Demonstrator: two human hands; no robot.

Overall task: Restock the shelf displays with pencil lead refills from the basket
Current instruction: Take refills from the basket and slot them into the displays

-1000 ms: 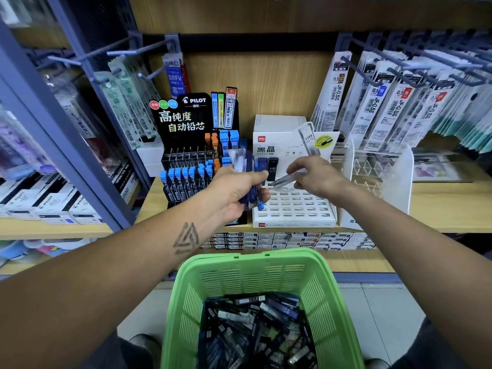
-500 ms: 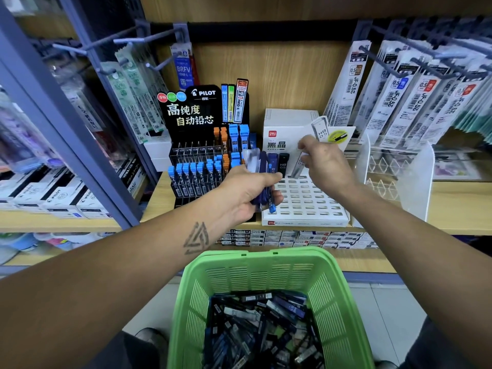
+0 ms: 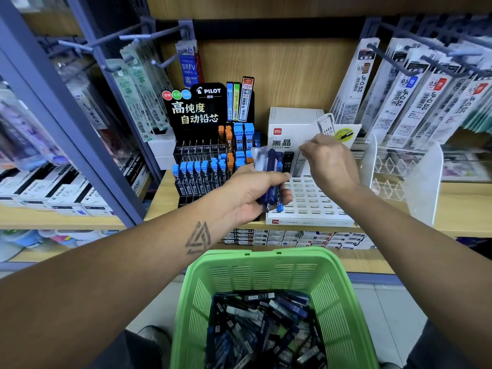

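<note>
Head view: a second ago your right hand [image 3: 330,162] held a clear lead case level over the white Deli display tray [image 3: 310,206]; now that hand has risen to the tray's back row and the case [image 3: 300,163] stands upright below your fingertips, beside a black HB refill [image 3: 287,163] already seated there. By the look of it, one more slot is being filled, with most of the tray's slots empty.

Your right fingers curl downward, thumb and forefinger pressed close together at the top of the clear case; whether they pinch it or have just let go, you cannot tell from here.

Your left hand [image 3: 255,194] has stayed just left of the tray, fingers wrapped round a bundle of dark-blue and clear lead refills [image 3: 271,179], thumb across the front. The green basket [image 3: 327,278] below you holds a deep heap of refills, so plenty of restocking remains. The Pilot rack [image 3: 210,169] stands just left.
</note>
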